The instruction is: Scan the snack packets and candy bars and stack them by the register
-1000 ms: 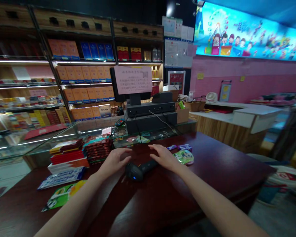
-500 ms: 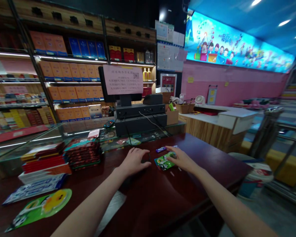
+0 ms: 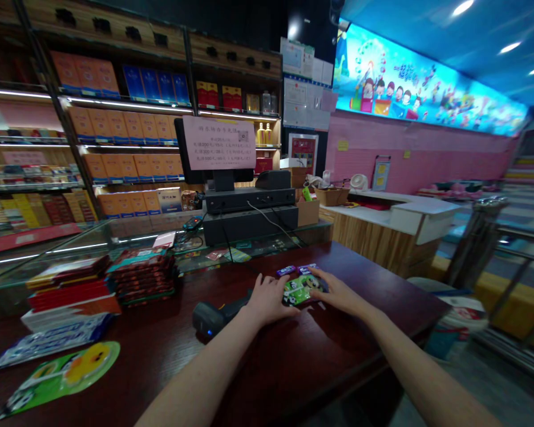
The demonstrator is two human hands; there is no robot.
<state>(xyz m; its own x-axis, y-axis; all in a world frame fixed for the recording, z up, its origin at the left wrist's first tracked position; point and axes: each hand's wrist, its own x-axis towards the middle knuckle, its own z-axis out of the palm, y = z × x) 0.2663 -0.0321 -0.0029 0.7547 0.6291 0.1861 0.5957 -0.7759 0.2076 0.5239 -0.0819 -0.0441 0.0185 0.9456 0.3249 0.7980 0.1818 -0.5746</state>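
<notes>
Both hands meet on a small green candy packet (image 3: 299,290) lying on the dark red counter (image 3: 293,362). My left hand (image 3: 267,298) curls its fingers onto the packet's left edge. From the other side, my right hand (image 3: 338,293) holds the packet's right edge. Two small purple wrapped sweets (image 3: 296,270) lie just behind the packet. A black handheld barcode scanner (image 3: 213,317) with a blue light rests on the counter left of my left hand, apart from it.
Stacks of red and dark snack packs (image 3: 145,274), a blue-white packet (image 3: 53,338) and a green-yellow packet (image 3: 62,373) sit at the counter's left. A till with monitor (image 3: 244,201) stands on the glass case behind. Shelves of boxes fill the left wall.
My left hand left the scanner and moved right to the green packet. My right hand closed on the packet's other side. The scanner now lies uncovered.
</notes>
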